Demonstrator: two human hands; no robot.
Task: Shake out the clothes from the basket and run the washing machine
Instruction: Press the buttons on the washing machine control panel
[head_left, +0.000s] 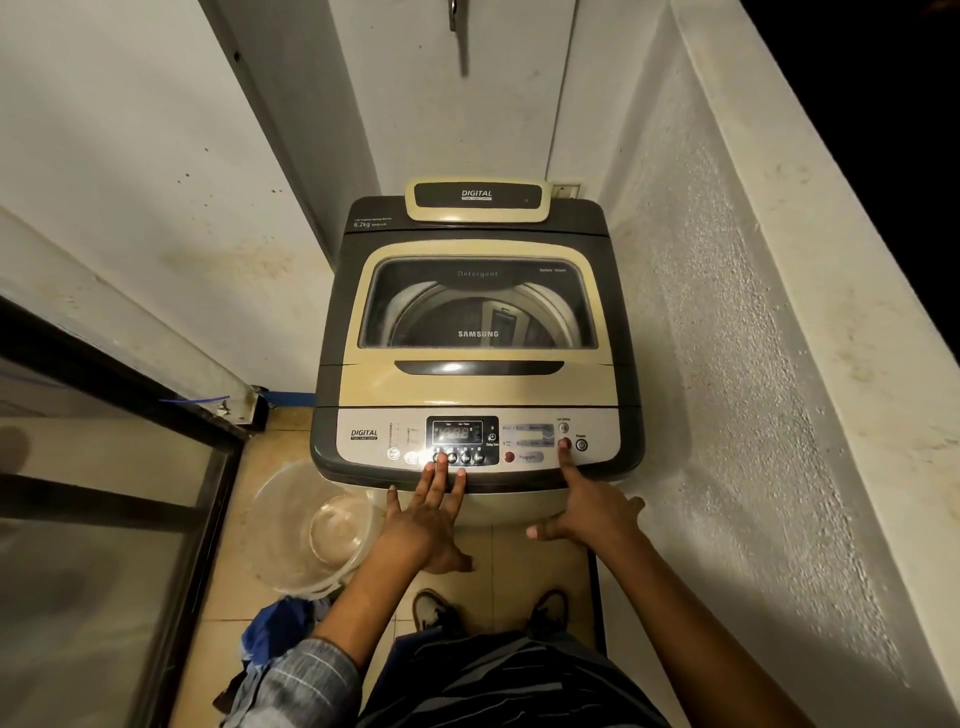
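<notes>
Both hands lie flat-fingered on the washing machine (478, 322), lid down: left hand (431, 519) touching the program buttons (460, 457), right hand (592, 512) pressing the red button (564, 444), so starting the cycle seems next.

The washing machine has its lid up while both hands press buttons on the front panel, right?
Not quite: the head view shows the washing machine with its lid shut; both the left hand and right hand do press panel buttons.
</notes>
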